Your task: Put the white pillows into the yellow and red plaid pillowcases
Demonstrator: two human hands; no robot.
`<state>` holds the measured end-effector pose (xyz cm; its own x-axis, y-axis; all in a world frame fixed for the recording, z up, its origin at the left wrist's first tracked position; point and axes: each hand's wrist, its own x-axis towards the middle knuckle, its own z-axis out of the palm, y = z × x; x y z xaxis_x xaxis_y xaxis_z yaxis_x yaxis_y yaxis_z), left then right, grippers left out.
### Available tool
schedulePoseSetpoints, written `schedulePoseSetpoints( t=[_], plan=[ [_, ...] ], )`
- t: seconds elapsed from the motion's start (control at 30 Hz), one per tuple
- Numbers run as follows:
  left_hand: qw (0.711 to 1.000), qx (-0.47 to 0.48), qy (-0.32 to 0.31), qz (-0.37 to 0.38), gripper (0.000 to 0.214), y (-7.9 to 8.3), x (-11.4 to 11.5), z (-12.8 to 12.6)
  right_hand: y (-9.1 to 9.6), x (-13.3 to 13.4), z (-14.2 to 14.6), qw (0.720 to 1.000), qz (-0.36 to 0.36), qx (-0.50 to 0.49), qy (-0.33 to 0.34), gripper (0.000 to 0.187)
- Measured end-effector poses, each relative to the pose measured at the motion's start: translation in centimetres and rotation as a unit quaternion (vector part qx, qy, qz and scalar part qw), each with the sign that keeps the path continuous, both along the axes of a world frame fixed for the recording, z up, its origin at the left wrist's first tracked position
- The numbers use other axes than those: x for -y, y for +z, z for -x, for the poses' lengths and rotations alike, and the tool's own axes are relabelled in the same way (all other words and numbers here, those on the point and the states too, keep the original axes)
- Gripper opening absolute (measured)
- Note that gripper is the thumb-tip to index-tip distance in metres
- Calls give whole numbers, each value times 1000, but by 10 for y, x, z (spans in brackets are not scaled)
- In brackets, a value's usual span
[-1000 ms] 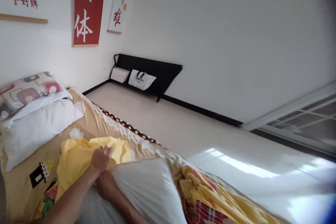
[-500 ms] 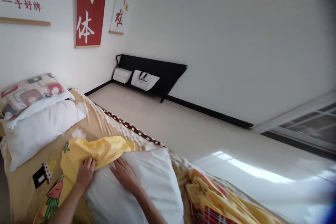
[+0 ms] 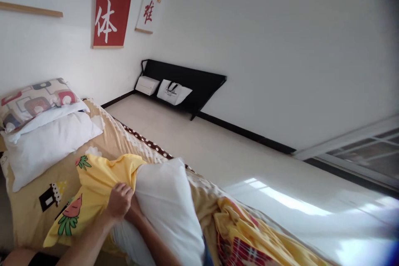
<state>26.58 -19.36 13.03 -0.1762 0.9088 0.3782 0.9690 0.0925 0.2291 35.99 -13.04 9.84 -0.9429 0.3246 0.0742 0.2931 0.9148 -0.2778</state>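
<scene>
1. Big white wall (image 3: 280, 50) fills the far side of the room, and pale floor (image 3: 218, 149) runs along it with a bright patch of sun on it.
2. The bed (image 3: 112, 145) takes the near left, under a tan sheet with cartoon prints and a brown dotted edge.
3. At the bed's head, a plain white pillow (image 3: 46, 141) lies flat, a patterned pillow (image 3: 34, 99) stacked behind it against the wall.
4. Three hanging scrolls up on the left wall; the red scroll (image 3: 112, 8) is the boldest of them.
5. A black frame (image 3: 190, 83) leans low in the far corner, with a white tote bag (image 3: 173, 91) propped against it.
6. A crumpled yellow and red plaid blanket (image 3: 249, 241) is heaped on the bed at the near right.
7. Centre stage: a white pillow insert (image 3: 165, 203) stands tilted up on the bed, just right of the hands.
8. The yellow pillowcase (image 3: 93, 187), printed with a carrot and a pineapple, drapes over the insert's top left corner and spills down to the left.
9. Left hand (image 3: 120, 199): fingers curled shut, clamped on a bunch of the pillowcase, forearm reaching in from the lower left.
10. Right hand (image 3: 134, 212): mostly hidden behind the left hand and pressed against the insert; how far its fingers are spread, I cannot tell. The two hands are touching.
</scene>
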Motion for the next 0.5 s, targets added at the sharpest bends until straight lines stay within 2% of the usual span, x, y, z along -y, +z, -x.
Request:
schedulePoseSetpoints(
  t=[0.07,0.13,0.2,0.27,0.33,0.4,0.5],
  plan=[
    [998,-16,38,-39,28,-13,13,7,8,-16,12,1000,6,-1,-11,47],
    [994,-42,93,-47,39,-33,40,22,15,-30,13,999,16,0,-31,50],
    [988,-59,139,-10,49,-52,71,36,19,-33,1,998,15,-1,-54,58],
    [984,-53,164,53,58,-63,95,44,15,-20,-20,997,-15,-30,-65,62],
    [977,-29,177,114,65,-63,105,43,4,8,-50,992,-70,-93,-40,61],
    [969,5,190,158,68,-55,101,36,-10,40,-83,983,-118,-138,9,65],
    [959,51,207,185,68,-37,89,26,-27,67,-123,983,-161,-92,14,80]
  ],
)
